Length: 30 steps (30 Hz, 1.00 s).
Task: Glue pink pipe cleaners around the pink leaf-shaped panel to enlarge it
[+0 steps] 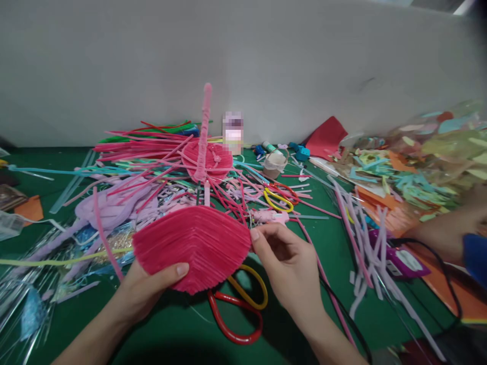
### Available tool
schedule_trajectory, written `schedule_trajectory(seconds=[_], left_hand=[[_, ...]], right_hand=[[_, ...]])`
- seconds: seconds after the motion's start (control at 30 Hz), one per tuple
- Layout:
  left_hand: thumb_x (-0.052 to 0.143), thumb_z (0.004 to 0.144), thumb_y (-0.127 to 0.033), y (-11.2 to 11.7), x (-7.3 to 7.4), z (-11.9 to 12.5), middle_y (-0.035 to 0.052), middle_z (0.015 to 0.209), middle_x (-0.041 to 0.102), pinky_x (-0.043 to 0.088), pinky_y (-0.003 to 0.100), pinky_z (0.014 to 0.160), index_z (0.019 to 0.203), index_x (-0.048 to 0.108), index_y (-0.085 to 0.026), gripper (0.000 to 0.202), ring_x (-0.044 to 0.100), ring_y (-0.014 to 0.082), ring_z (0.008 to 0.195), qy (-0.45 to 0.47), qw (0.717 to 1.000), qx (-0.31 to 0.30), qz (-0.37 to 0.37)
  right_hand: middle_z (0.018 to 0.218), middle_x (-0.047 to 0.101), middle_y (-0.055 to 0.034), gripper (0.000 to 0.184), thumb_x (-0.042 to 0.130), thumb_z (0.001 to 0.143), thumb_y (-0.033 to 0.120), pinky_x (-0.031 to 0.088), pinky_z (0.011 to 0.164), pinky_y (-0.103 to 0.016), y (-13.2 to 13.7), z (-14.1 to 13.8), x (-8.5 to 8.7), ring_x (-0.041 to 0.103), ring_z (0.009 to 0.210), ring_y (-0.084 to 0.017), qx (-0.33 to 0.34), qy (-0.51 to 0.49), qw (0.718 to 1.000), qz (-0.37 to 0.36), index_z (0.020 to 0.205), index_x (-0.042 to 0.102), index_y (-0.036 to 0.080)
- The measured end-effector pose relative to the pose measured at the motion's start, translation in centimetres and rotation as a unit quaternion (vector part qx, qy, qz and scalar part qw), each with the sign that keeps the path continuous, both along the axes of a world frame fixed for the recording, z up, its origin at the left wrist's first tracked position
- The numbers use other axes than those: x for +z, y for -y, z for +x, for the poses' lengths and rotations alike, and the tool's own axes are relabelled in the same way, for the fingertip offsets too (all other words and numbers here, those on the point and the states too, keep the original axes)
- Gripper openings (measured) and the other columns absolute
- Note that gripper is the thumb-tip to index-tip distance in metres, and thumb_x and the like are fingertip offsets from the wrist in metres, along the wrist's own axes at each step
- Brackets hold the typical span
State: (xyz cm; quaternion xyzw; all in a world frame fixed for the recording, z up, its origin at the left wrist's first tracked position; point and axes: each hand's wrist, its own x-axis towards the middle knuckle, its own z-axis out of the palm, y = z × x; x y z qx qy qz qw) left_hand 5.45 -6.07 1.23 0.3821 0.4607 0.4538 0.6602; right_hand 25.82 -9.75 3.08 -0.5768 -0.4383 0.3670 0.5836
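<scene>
My left hand [163,284] grips a fan-shaped piece of dark pink pipe cleaners [194,243] from below, its thumb lying on the front. At the piece's right corner, my right hand [285,268] pinches the edge between thumb and forefinger. Under the piece, scissors [236,332] with red and yellow handles lie on the table; their blades are hidden. Just behind my right hand is a pink glue gun [270,217]. Beyond the piece, a pink wrapped rod [205,126] rises in front of a round pink pipe-cleaner disc [186,152].
Loose pink pipe cleaners [133,147] and a lilac braided piece [110,208] crowd the left. A second pair of scissors [279,200] lies near a small cup [274,165]. At right are lilac pipe cleaners [375,248], a purple device [407,263] with black cord, and another person's arm [441,223].
</scene>
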Motion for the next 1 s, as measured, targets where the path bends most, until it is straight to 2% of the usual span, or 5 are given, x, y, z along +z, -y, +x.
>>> schedule_trajectory(seconds=[0.27,0.4,0.63,0.87,1.0], left_hand=[[0.087,0.050,-0.026,0.1,0.8,0.0,0.0095,0.085,0.078,0.060,0.034,0.068,0.117,0.067,-0.018,0.070,0.073,0.0312,0.081,0.013,0.999,-0.005,-0.041],[0.086,0.051,-0.025,-0.1,0.3,-0.5,0.0103,0.091,0.078,0.061,0.033,0.064,0.121,0.065,-0.019,0.073,0.073,0.0314,0.080,0.030,0.998,-0.021,-0.048],[0.087,0.050,-0.026,-0.5,-0.5,-1.0,0.0119,0.093,0.078,0.060,0.030,0.060,0.119,0.066,-0.018,0.073,0.073,0.0323,0.083,0.033,0.997,-0.045,-0.061],[0.087,0.050,-0.026,0.0,0.3,-0.5,0.0096,0.091,0.078,0.060,0.032,0.064,0.117,0.067,-0.019,0.070,0.073,0.0307,0.080,0.027,0.997,-0.028,-0.065],[0.087,0.049,-0.024,0.1,0.6,0.1,0.0073,0.087,0.078,0.060,0.034,0.070,0.115,0.067,-0.021,0.069,0.073,0.0298,0.079,0.014,0.998,-0.027,-0.060]], right_hand=[[0.074,0.068,-0.0027,0.031,0.059,0.087,0.046,0.052,0.061,-0.024,-0.1,0.9,0.1,0.061,0.064,-0.013,0.077,-0.152,0.985,-0.021,0.081,0.074,0.020],[0.066,0.065,0.0014,0.017,0.071,0.079,0.038,0.052,0.060,-0.022,0.0,1.0,0.1,0.060,0.060,-0.010,0.100,-0.167,0.980,-0.044,0.077,0.073,0.021],[0.065,0.066,0.0010,0.018,0.072,0.077,0.038,0.054,0.059,-0.024,0.0,0.8,0.2,0.061,0.059,-0.012,0.086,-0.139,0.986,-0.038,0.076,0.072,0.020],[0.076,0.070,-0.0009,0.024,0.068,0.080,0.045,0.054,0.061,-0.022,-0.1,0.8,-0.1,0.062,0.064,-0.011,0.093,-0.175,0.979,-0.051,0.083,0.074,0.021],[0.072,0.069,-0.0005,0.028,0.077,0.071,0.044,0.053,0.062,-0.023,0.0,0.6,0.1,0.062,0.062,-0.012,0.160,-0.175,0.967,-0.094,0.087,0.075,0.021]])
